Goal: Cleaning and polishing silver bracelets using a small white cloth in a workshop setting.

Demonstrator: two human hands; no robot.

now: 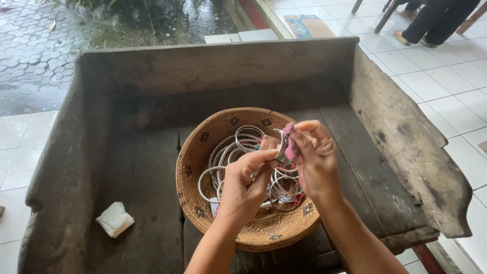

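The left hand (247, 185) pinches a silver bangle (280, 147) over the basket (203, 152); the right hand (314, 160) squeezes a pink cloth (290, 149) against it.

A seated person (436, 18) is cut off by the top edge, only legs showing.

Your left hand (243, 185) and right hand (314, 162) are bare, both forearms uncovered with no sleeve in view; a ring sits on a finger of your left hand.

Soft, even daylight; sharp, slight wide-angle bowing.
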